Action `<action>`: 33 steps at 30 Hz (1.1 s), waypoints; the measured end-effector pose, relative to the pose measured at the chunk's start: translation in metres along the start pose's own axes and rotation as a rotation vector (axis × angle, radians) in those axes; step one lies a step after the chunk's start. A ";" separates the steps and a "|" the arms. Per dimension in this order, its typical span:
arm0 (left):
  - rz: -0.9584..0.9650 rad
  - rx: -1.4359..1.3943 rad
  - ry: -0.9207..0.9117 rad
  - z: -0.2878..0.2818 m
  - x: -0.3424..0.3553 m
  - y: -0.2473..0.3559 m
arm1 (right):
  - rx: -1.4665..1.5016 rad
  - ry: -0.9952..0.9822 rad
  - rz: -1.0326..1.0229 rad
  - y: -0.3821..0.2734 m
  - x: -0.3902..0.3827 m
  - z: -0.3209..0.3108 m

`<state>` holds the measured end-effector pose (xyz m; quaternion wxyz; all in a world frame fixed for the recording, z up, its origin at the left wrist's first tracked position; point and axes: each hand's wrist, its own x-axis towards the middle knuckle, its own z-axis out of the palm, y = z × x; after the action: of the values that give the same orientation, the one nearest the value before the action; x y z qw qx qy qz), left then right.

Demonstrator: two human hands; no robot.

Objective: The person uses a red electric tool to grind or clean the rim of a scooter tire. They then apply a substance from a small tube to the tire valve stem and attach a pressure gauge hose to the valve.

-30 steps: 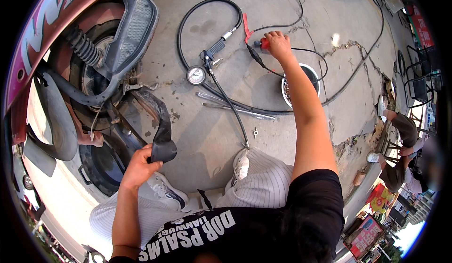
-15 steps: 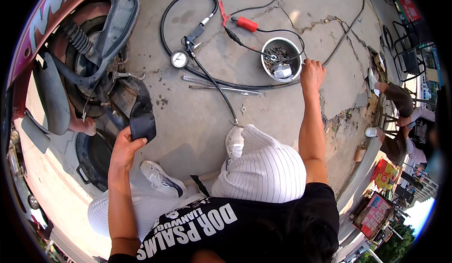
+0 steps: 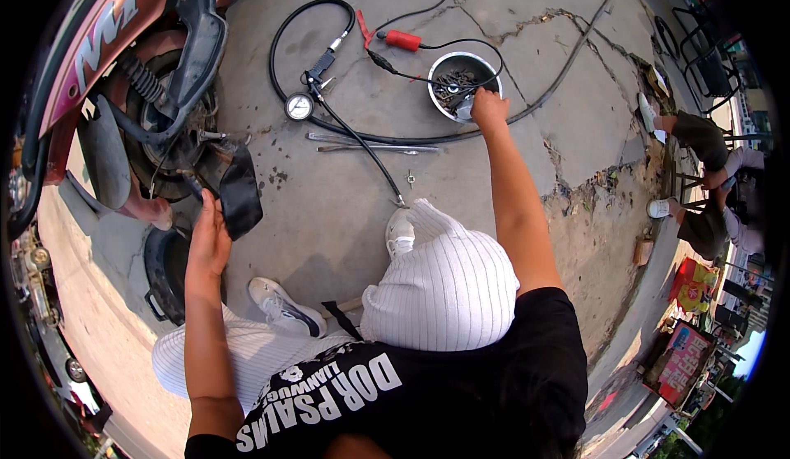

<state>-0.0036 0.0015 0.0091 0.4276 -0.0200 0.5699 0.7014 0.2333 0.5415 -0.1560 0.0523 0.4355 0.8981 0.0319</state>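
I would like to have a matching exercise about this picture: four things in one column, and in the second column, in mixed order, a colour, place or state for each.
Column one
1. gauge
2. cylinder
3. bowl
4. right hand

Column two
A. with small metal parts inside
B. at the bowl's lower right edge
C. round, with a white face
D. bright red, lying on the concrete

Right pairs: 1-C, 2-D, 3-A, 4-B
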 end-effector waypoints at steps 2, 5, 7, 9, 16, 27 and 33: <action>0.001 0.042 0.042 0.003 0.000 -0.002 | 0.211 -0.160 0.029 0.004 0.016 -0.004; -0.011 0.108 0.061 0.014 0.001 -0.002 | 1.008 -0.304 0.191 0.030 0.052 0.017; -0.015 0.108 0.055 0.006 -0.003 -0.001 | 1.479 -0.297 0.324 0.008 0.050 0.005; -0.015 0.122 0.070 0.008 -0.002 0.000 | 1.647 -0.175 0.479 0.006 0.047 0.001; -0.041 0.134 0.100 0.012 0.004 -0.003 | 0.884 -0.299 0.452 -0.003 0.021 -0.028; 0.009 0.118 0.080 0.010 0.008 -0.006 | 0.525 0.009 -0.044 -0.081 -0.061 -0.020; 0.006 0.044 -0.003 0.016 0.006 0.003 | 2.250 -0.674 0.177 -0.084 -0.101 -0.061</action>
<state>-0.0021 0.0181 0.0133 0.4269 -0.0078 0.5844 0.6901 0.2227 0.4093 -0.0971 -0.1291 0.2836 0.3283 -0.8917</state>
